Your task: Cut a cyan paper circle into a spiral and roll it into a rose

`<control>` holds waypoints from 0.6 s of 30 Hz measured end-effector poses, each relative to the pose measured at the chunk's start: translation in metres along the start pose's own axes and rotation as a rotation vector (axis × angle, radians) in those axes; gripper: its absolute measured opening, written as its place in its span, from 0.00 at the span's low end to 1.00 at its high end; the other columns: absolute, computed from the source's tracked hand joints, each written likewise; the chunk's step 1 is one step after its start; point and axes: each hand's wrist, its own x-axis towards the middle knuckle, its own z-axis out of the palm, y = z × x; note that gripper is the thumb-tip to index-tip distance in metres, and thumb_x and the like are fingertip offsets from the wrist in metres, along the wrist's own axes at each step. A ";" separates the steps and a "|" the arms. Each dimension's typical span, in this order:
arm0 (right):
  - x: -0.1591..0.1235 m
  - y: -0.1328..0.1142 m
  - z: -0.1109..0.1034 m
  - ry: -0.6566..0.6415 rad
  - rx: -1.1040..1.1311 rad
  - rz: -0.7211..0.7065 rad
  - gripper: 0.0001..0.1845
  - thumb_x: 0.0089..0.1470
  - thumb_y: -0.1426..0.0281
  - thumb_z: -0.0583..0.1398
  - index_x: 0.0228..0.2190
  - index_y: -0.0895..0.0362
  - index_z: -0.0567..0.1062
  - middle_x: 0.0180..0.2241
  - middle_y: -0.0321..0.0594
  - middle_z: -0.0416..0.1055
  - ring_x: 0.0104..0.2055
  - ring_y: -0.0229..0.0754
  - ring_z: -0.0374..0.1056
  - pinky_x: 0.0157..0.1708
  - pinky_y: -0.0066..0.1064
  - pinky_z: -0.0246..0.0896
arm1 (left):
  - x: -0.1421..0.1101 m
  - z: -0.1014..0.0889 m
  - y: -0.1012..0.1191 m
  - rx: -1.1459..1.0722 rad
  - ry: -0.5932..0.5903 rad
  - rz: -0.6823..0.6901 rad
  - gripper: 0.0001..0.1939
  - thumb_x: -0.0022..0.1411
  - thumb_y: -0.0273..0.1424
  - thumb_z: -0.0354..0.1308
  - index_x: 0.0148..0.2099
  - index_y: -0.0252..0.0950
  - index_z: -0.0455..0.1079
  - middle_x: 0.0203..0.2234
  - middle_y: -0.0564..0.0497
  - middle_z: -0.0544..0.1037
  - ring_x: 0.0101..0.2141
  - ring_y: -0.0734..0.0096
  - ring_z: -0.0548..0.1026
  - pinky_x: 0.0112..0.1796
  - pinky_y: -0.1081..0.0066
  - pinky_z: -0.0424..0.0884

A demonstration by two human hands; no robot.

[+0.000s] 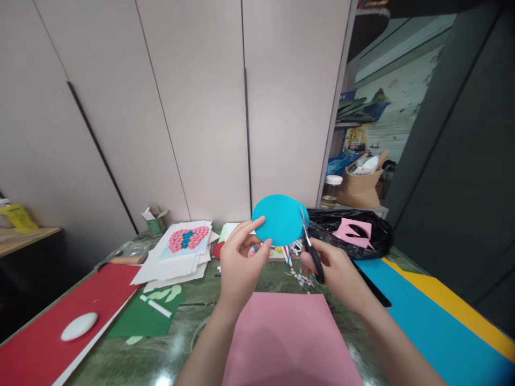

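Note:
Between thumb and fingers, my left hand (pixel 243 260) grips the left edge of a bright blue oval of paper (pixel 277 220), raised above the table. My right hand (pixel 332 265) is closed around the black handles of a pair of scissors (pixel 314 257). The blades point up and lie at the right part of the blue paper; whether they are cutting into it I cannot tell. Below both hands a sheet of pink paper (pixel 287 338) lies on the green table.
White sheets with a pink and blue picture (pixel 187 239) lie at the back left. Red paper (pixel 44 327) holds a white oval object (pixel 79 326). Green paper (pixel 153 311) bears a marker (pixel 155 306). On the right are a black plastic bag (pixel 382 236), blue paper (pixel 434 321) and yellow paper (pixel 458 305).

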 end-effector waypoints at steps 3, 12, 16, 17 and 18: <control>0.000 0.002 0.000 0.000 -0.005 -0.003 0.18 0.52 0.57 0.57 0.22 0.57 0.61 0.21 0.30 0.57 0.25 0.33 0.50 0.25 0.26 0.45 | 0.000 0.000 0.000 0.008 -0.006 -0.001 0.18 0.53 0.26 0.61 0.48 0.38 0.73 0.45 0.47 0.71 0.26 0.83 0.68 0.32 0.75 0.73; -0.001 0.000 0.000 0.004 -0.034 0.006 0.18 0.54 0.57 0.56 0.21 0.56 0.60 0.20 0.31 0.57 0.25 0.33 0.50 0.24 0.26 0.44 | 0.001 -0.001 0.003 0.013 0.014 -0.009 0.19 0.52 0.27 0.62 0.48 0.38 0.73 0.42 0.46 0.73 0.27 0.79 0.70 0.30 0.74 0.73; -0.001 0.000 -0.001 0.009 -0.052 0.008 0.19 0.54 0.57 0.55 0.21 0.56 0.60 0.20 0.31 0.57 0.25 0.33 0.50 0.24 0.27 0.44 | 0.002 -0.001 0.003 0.032 0.033 0.009 0.16 0.52 0.27 0.62 0.45 0.37 0.75 0.32 0.50 0.73 0.27 0.77 0.69 0.28 0.75 0.73; -0.001 0.001 -0.001 0.010 -0.060 0.010 0.19 0.54 0.57 0.56 0.21 0.56 0.60 0.20 0.31 0.57 0.24 0.33 0.50 0.24 0.27 0.44 | 0.002 -0.001 0.003 0.030 0.035 0.015 0.14 0.52 0.27 0.62 0.44 0.37 0.76 0.30 0.50 0.73 0.27 0.77 0.69 0.27 0.76 0.72; -0.001 0.002 -0.001 0.011 -0.068 0.012 0.19 0.54 0.57 0.56 0.21 0.56 0.59 0.20 0.31 0.57 0.24 0.33 0.50 0.24 0.27 0.43 | 0.002 -0.001 0.004 0.026 0.033 0.020 0.13 0.52 0.27 0.62 0.43 0.37 0.76 0.29 0.51 0.73 0.27 0.77 0.69 0.27 0.76 0.72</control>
